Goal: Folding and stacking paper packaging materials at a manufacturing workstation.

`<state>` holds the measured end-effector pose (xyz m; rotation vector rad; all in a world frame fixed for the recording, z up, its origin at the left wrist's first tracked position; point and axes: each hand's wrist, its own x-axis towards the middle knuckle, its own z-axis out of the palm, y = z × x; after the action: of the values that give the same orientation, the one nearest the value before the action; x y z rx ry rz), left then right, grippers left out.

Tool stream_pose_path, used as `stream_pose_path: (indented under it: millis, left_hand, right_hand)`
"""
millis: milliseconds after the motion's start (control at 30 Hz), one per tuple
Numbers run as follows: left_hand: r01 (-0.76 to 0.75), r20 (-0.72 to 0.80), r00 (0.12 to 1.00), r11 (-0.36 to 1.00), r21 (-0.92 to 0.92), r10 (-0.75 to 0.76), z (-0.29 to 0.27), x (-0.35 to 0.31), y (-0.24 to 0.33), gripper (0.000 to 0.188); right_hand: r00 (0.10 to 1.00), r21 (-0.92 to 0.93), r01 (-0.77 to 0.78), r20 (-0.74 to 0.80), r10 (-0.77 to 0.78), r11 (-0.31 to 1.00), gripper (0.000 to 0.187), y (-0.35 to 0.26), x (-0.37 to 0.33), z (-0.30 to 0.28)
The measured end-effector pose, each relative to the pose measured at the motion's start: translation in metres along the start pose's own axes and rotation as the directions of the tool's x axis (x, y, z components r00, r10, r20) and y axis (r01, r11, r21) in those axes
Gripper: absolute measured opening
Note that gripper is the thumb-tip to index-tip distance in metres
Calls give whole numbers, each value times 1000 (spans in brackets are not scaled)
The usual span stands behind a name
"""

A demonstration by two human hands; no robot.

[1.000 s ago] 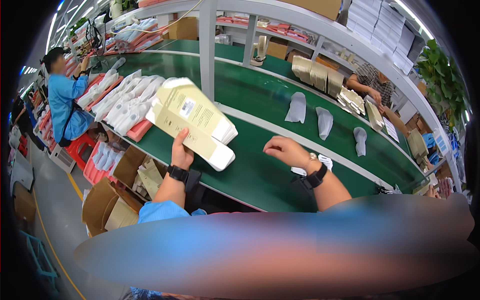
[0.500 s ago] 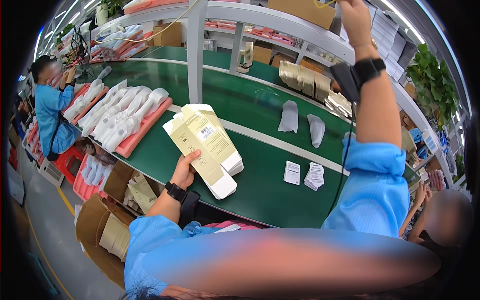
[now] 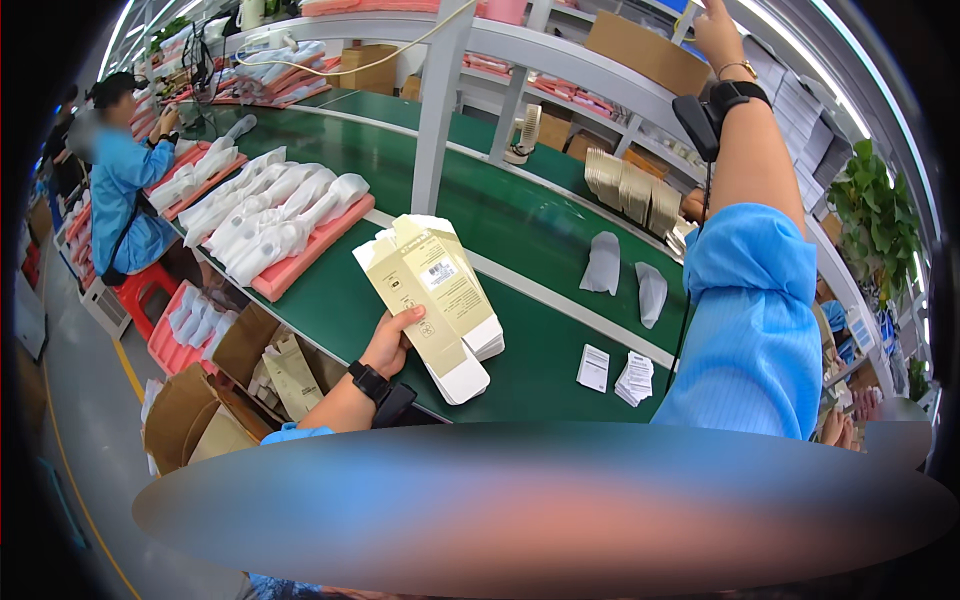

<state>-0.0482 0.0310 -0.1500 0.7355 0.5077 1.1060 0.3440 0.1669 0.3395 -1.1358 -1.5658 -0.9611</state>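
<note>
My left hand (image 3: 385, 346) grips a small stack of flat, unfolded beige cartons (image 3: 412, 285) with white end flaps, its thumb lying across the front one. They are tilted above the green work surface (image 3: 540, 365). Raised high at the upper right, my right hand (image 3: 718, 42) is beside a brown cardboard box (image 3: 645, 55) on the upper shelf. The picture's top edge cuts off its fingertips, so what they hold, if anything, is hidden. Two piles of printed white leaflets (image 3: 593, 367) lie to the right of the cartons, with two translucent white sleeves (image 3: 602, 263) farther back.
White-wrapped items fill a pink foam tray (image 3: 315, 248) at left. A grey post (image 3: 438, 120) rises from the bench. Stacked beige cartons (image 3: 630, 190) stand farther back. An open cardboard box (image 3: 180, 415) sits at lower left. A co-worker in blue (image 3: 128, 190) sits at far left.
The view has shifted, so the bench sits farther right and lower. My left hand still holds the cartons. The yellow strand seen at my raised right hand can no longer be made out.
</note>
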Motion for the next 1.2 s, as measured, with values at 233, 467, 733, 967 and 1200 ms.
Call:
stream_pose_path:
  millis: [233,467,733,967,1200]
  left_hand:
    - [48,75,996,998,41,-51,8,7,-1,59]
    - [39,48,998,998,39,-41,7,2,-2,60]
    - [51,6,999,998,34,-51,5,1,1,55]
    - [28,52,998,995,91,-33,8,7,2,58]
    - [109,104,986,976,190,-130,22,5,31,53]
  right_hand:
    - [863,23,-192,481,157,981,29,81,22,-5]
    - [856,-173,-70,496,149,982,50,-23,-27,-51]
    - [548,477,-420,812,-203,772,38,-166,-294,-35]
    - [161,158,-986,986,47,54,80,-227,-454,-12]
    - [178,146,-896,983,-38,-419,79,-240,-461,-9]
